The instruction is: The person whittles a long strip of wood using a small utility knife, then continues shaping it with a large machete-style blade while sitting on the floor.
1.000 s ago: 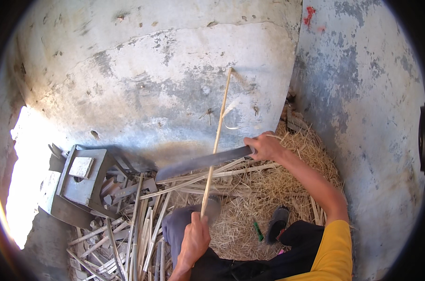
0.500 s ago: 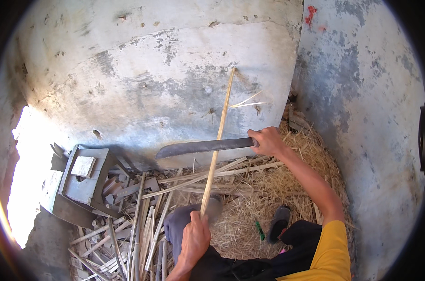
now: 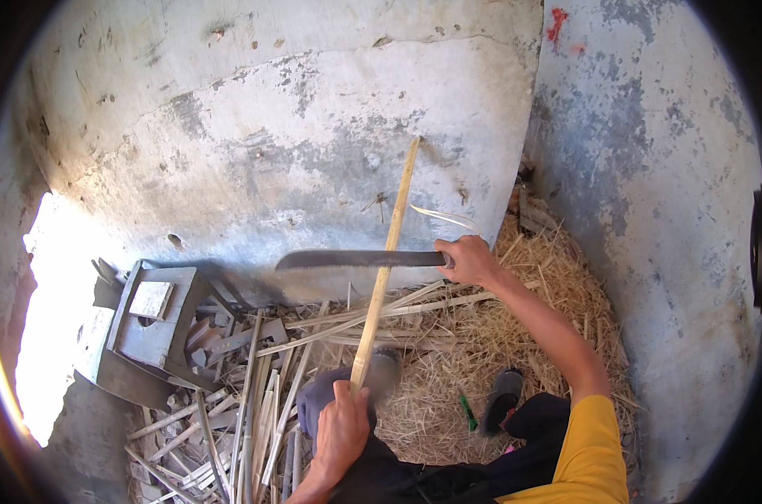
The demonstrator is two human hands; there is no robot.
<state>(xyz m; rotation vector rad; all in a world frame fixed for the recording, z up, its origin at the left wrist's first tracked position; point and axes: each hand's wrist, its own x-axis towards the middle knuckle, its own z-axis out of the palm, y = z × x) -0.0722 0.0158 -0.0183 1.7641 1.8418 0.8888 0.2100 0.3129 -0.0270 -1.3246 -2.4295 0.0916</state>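
Observation:
My left hand (image 3: 341, 428) is closed round the lower end of a long, pale split-bamboo strip (image 3: 371, 328). The strip slants up and away, its far end against or close to the wall. My right hand (image 3: 469, 259) grips the handle of a machete (image 3: 339, 259), whose dark, broad blade points left and lies across the strip about halfway along. A thin curled shaving (image 3: 442, 216) sticks out to the right of the strip above the blade. Whether it is still attached I cannot tell.
A worn plastered wall (image 3: 255, 151) rises ahead, with another wall (image 3: 650, 210) on the right. Fine shavings (image 3: 431, 420) cover the floor around my shoe (image 3: 504, 399). Several loose strips (image 3: 263, 403) lie at the lower left, beside a grey wooden box (image 3: 154, 319). Something green (image 3: 467, 413) lies near my shoe.
The strip's far end has come down slightly and its broader face now shows. My left hand has shifted a little down and left. The machete has moved slightly left, and the shavings have changed shape.

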